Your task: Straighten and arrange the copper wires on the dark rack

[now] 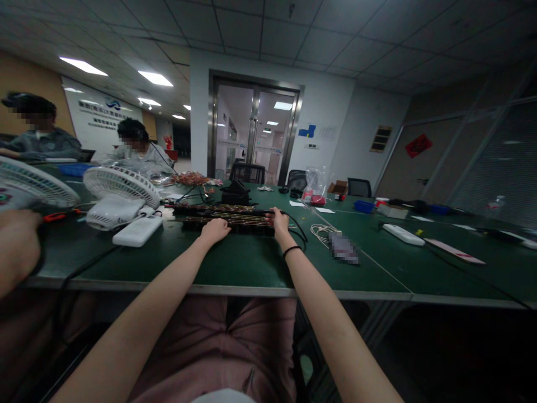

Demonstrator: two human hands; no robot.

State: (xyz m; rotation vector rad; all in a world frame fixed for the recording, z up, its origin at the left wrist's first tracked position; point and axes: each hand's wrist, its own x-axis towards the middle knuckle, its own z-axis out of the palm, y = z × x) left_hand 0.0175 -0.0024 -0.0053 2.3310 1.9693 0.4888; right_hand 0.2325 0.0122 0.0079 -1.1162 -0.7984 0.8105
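Both my arms reach forward over the green table (235, 263). My left hand (215, 229) rests on the near edge of a long dark stack of strips (235, 215) studded with small light dots, fingers curled down onto it. My right hand (279, 220) grips the right end of the same stack, fingers wrapped round it; a black band sits on that wrist. A black cable (298, 226) leaves the stack's right end.
Two white desk fans (119, 193) and a white power bank (136, 230) stand at left. A coil of pale wire (321, 230), a clear bag (315, 187), a white power strip (403, 234) and boxes lie right. Two people sit at far left; another person's elbow (17, 246) is close.
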